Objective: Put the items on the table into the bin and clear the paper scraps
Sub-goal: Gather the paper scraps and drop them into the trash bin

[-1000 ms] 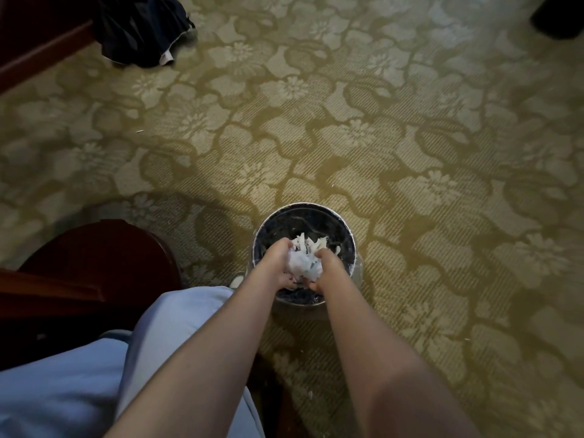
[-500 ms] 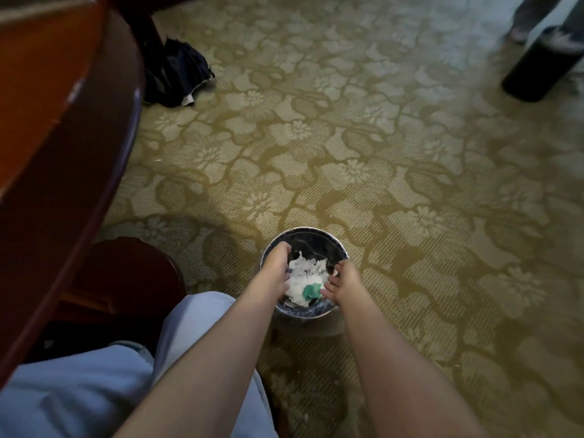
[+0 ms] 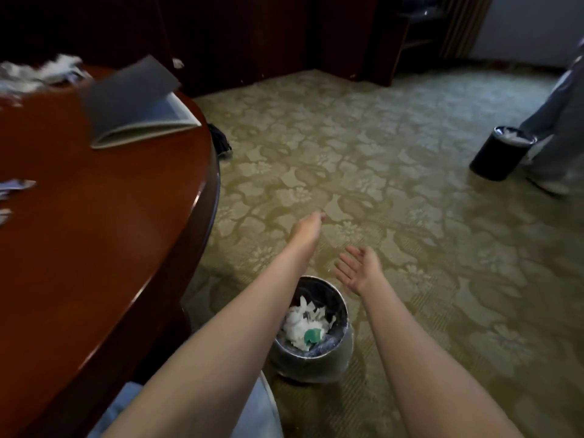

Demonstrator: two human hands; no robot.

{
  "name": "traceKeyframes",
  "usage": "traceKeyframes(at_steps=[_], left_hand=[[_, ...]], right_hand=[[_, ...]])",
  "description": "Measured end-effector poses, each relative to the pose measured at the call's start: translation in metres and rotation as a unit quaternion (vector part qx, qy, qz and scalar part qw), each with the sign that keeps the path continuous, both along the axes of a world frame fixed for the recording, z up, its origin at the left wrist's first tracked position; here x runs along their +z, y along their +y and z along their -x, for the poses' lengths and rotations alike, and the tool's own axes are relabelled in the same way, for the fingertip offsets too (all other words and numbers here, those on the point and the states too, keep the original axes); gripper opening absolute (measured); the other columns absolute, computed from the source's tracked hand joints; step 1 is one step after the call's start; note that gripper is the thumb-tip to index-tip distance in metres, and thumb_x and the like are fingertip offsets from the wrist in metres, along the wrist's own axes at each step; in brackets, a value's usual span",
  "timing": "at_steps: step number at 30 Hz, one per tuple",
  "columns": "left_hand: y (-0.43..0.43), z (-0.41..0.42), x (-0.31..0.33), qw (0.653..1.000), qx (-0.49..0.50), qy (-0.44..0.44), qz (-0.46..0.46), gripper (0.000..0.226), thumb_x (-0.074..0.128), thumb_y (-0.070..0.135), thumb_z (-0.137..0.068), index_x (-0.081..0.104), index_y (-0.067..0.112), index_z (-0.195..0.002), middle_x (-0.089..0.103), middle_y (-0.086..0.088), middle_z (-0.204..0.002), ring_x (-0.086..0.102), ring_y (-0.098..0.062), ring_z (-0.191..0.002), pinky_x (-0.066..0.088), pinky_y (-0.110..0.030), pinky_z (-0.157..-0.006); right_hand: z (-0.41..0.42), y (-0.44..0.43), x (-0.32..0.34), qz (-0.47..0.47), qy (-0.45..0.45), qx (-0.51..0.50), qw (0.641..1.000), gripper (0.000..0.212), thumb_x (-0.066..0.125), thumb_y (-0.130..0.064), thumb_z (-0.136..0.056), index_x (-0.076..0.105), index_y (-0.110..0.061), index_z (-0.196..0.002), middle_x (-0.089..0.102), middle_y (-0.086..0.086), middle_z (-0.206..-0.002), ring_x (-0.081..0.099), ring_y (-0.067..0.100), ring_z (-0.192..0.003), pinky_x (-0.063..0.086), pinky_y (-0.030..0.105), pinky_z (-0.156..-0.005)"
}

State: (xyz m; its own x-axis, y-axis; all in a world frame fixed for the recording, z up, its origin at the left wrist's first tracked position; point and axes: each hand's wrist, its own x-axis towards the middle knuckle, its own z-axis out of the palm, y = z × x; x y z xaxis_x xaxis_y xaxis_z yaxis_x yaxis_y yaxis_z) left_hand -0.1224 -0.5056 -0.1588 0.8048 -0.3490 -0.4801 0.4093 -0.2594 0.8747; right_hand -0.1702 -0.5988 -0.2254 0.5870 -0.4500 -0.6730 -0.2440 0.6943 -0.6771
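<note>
A small round bin (image 3: pixel 339 314) stands on the carpet below my arms, holding white paper scraps (image 3: pixel 300 324) and a green piece (image 3: pixel 312 335). My left hand (image 3: pixel 308 224) is raised above and beyond the bin, empty, its fingers loosely curled. My right hand (image 3: pixel 358 270) hovers just past the bin's far rim, palm up, fingers spread, holding nothing. On the dark red wooden table (image 3: pixel 94 248) at the left lie a grey booklet (image 3: pixel 132 102), a heap of white scraps (image 3: pixel 41 72) at the far edge, and a few scraps (image 3: pixel 14 186) at the left border.
A second black bin (image 3: pixel 497 156) with white paper stands at the right beside another person's legs (image 3: pixel 556 121). A dark cloth bundle (image 3: pixel 221 143) lies on the floor past the table. Dark wooden furniture lines the back wall. My pale blue trouser leg shows at the bottom.
Both hands let go of the wad of paper scraps into the bin, then lifted up and apart, empty. The view rose, bringing the tabletop into sight.
</note>
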Motion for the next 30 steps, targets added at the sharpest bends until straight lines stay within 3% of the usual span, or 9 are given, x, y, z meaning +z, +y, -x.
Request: traceKeyframes(at_steps=[5,8,11,13,16,21,24,26,30], left_hand=[[0.013,-0.012,0.069,0.993,-0.001,-0.107,0.047,0.041,0.03,0.026,-0.099,0.055,0.016,-0.13,0.049,-0.007,-0.139,0.044,-0.024,-0.127,0.035,-0.03,-0.097],[0.032,-0.016,0.1,0.988,0.006,-0.144,0.062,0.041,0.029,0.024,-0.099,0.053,0.016,-0.131,0.048,-0.007,-0.139,0.043,-0.023,-0.128,0.034,-0.028,-0.096],[0.057,-0.021,0.128,0.982,0.018,-0.171,0.08,0.04,0.031,0.026,-0.099,0.054,0.016,-0.13,0.05,-0.007,-0.137,0.047,-0.021,-0.123,0.034,-0.029,-0.099],[0.074,-0.028,0.146,0.977,0.036,-0.186,0.097,0.039,0.033,0.024,-0.099,0.054,0.013,-0.13,0.06,-0.004,-0.113,0.054,-0.015,-0.095,0.041,-0.021,-0.081],[0.111,-0.044,0.164,0.966,0.087,-0.224,0.09,0.039,0.031,0.018,-0.099,0.056,0.011,-0.128,0.052,0.001,-0.086,0.044,-0.006,-0.067,0.038,-0.011,-0.053],[0.189,-0.062,0.168,0.952,0.152,-0.26,0.048,0.039,0.029,0.022,-0.098,0.058,0.015,-0.124,0.056,-0.007,-0.117,0.049,-0.014,-0.097,0.038,-0.025,-0.078],[0.236,-0.069,0.169,0.943,0.192,-0.272,0.024,0.04,0.028,0.023,-0.099,0.056,0.016,-0.126,0.054,-0.008,-0.128,0.047,-0.014,-0.103,0.038,-0.023,-0.077],[0.265,-0.071,0.168,0.935,0.217,-0.282,0.003,0.041,0.026,0.023,-0.1,0.055,0.015,-0.127,0.053,-0.009,-0.132,0.047,-0.016,-0.104,0.037,-0.02,-0.071],[0.314,-0.073,0.157,0.922,0.273,-0.272,-0.042,0.042,0.024,0.025,-0.1,0.054,0.019,-0.128,0.05,-0.006,-0.137,0.045,-0.022,-0.126,0.033,-0.031,-0.096]], right_hand=[[-0.016,0.011,0.062,0.016,-0.08,0.02,0.996,0.046,0.023,-0.028,-0.1,0.045,-0.011,-0.136,0.048,0.011,-0.139,0.051,0.027,-0.12,0.039,0.037,-0.099],[-0.024,0.027,0.097,0.025,-0.127,0.037,0.991,0.045,0.023,-0.027,-0.1,0.047,-0.011,-0.135,0.047,0.011,-0.14,0.057,0.024,-0.104,0.044,0.033,-0.085],[-0.034,0.047,0.13,0.036,-0.176,0.057,0.982,0.038,0.026,-0.024,-0.099,0.055,-0.01,-0.12,0.049,0.013,-0.138,0.059,0.024,-0.096,0.041,0.034,-0.092],[-0.041,0.063,0.151,0.046,-0.208,0.071,0.975,0.035,0.027,-0.018,-0.098,0.057,-0.009,-0.112,0.054,0.015,-0.131,0.057,0.02,-0.08,0.046,0.031,-0.085],[-0.05,0.094,0.178,0.066,-0.242,0.123,0.96,0.044,0.025,-0.003,-0.094,0.045,-0.002,-0.133,0.06,0.011,-0.101,0.059,0.021,-0.081,0.052,0.024,-0.066],[-0.06,0.159,0.202,0.156,-0.244,0.266,0.92,0.052,0.023,0.015,-0.085,0.045,0.005,-0.13,0.058,0.021,-0.112,0.058,0.024,-0.087,0.048,0.024,-0.074],[-0.066,0.199,0.204,0.292,-0.251,0.379,0.841,0.045,0.038,0.014,-0.086,0.051,0.0,-0.127,0.056,0.02,-0.121,0.056,0.019,-0.092,0.047,0.022,-0.077],[-0.068,0.222,0.201,0.392,-0.269,0.478,0.739,0.054,0.06,0.002,-0.084,0.047,-0.013,-0.134,0.05,0.012,-0.131,0.05,0.017,-0.115,0.044,0.027,-0.094],[-0.067,0.272,0.191,0.575,-0.228,0.601,0.507,0.105,0.076,-0.045,-0.071,0.009,-0.03,-0.15,0.01,0.0,-0.158,0.008,0.015,-0.145,0.011,0.039,-0.119]])
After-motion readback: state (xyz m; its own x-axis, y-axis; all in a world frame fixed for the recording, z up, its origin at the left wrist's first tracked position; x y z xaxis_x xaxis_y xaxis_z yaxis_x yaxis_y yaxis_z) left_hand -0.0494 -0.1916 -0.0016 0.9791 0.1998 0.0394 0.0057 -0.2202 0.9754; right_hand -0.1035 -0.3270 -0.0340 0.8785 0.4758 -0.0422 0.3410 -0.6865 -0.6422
